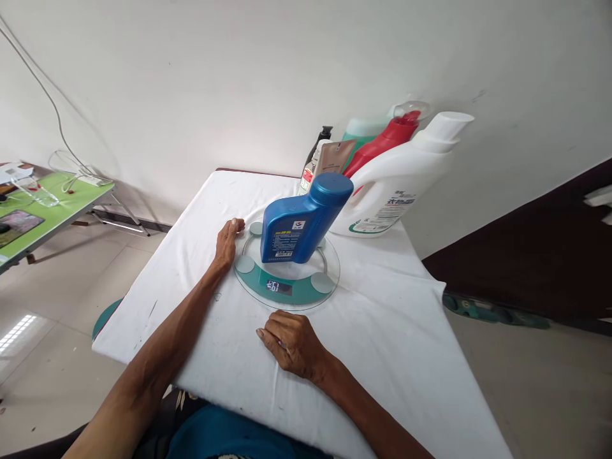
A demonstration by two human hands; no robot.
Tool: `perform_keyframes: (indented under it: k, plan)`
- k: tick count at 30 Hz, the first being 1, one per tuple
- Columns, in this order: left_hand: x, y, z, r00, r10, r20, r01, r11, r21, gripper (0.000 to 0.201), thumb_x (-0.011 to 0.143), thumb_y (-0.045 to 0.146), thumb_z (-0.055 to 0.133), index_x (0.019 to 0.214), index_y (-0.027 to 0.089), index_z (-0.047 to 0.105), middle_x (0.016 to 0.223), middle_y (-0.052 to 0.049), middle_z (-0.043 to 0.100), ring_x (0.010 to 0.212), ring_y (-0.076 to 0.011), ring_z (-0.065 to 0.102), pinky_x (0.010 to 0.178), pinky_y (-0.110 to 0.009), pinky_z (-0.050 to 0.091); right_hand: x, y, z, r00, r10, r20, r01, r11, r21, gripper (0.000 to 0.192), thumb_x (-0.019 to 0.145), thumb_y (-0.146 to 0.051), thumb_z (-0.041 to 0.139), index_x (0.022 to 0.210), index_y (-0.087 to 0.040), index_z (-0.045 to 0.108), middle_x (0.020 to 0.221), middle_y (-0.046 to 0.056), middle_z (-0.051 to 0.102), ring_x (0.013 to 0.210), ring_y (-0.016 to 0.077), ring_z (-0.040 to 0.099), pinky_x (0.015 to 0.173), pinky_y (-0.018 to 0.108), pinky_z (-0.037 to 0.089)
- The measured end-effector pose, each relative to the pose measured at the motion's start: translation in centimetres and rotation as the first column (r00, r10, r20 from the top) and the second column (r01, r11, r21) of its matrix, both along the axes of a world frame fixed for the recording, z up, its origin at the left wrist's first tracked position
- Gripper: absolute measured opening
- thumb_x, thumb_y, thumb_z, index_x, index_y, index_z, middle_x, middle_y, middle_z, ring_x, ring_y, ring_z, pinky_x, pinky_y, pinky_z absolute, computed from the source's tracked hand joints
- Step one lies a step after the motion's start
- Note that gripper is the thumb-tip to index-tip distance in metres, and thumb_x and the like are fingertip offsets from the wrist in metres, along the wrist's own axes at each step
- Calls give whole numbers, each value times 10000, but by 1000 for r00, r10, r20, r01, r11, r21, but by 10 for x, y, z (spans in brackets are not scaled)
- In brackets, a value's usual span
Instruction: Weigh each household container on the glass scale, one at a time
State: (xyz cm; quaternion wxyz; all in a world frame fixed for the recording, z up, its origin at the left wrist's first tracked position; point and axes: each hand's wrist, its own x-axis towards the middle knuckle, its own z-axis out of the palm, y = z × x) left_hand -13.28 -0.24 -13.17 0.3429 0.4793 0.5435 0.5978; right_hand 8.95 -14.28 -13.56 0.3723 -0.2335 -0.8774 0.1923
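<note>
Fingers (235,224) touch glass scale (306,294) bearing upright blue capped bottle (299,223).

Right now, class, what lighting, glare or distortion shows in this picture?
Head view: soft, even daylight; faint shadows under the blue bottle on the glass scale; bright glare patch on the floor far left; wide-angle bending tilts the bottles and table edges; nothing noticeably blurred.

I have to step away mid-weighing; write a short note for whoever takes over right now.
Left hand: empty, resting on the white cloth at the scale's left edge.
Right hand: empty, resting on the cloth just in front of the scale.
Blue bottle: upright on the round glass scale; display lit, reading not legible.
Done: blue bottle placed on the scale.
Left: other bottles stand behind, off the scale.
</note>
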Motion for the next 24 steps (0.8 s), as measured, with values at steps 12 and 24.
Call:
perform_keyframes:
  k: [12, 24]
  plan:
    - [3, -8, 10, 965, -1, -261, 6, 1000, 20, 658, 969, 746, 360, 1138, 200, 685, 1254, -125, 713, 1233, -299, 642, 1112, -491, 480, 8, -2, -9, 1000, -18, 11, 19, 981, -196, 358, 980, -231, 542, 668, -217, 366, 602, -57, 408, 547, 90, 359, 559, 266, 252]
    - [28, -35, 56, 949, -75, -305, 165, 945, 281, 718, 963, 774, 373, 1353, 219, 606, 1373, -151, 668, 1265, -316, 632, 1088, -536, 482, 2, -5, -23, 986, -155, 67, 145, 980, 135, 349, 1024, -161, 511, 676, -196, 520, 623, -19, 499, 574, 126, 434, 549, 295, 281]
